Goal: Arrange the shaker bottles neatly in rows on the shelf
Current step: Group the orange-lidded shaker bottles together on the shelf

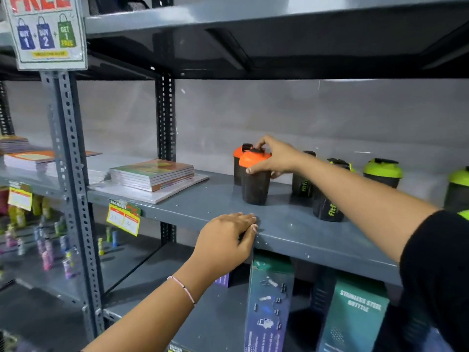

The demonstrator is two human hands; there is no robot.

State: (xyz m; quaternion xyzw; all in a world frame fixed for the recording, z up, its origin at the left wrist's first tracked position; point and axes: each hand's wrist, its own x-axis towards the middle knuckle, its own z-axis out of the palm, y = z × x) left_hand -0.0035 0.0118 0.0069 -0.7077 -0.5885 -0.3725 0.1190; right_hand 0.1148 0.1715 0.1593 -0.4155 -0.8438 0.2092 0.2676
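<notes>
Gripping the front orange-lidded shaker bottle (255,180) around its lid with my right hand (276,157); it stands upright on the grey shelf (291,224), touching a second orange-lidded bottle (238,161) behind. Green-lidded bottles (382,172) stand to the right. My left hand (225,240) curls over the shelf's front edge, holding nothing else.
</notes>
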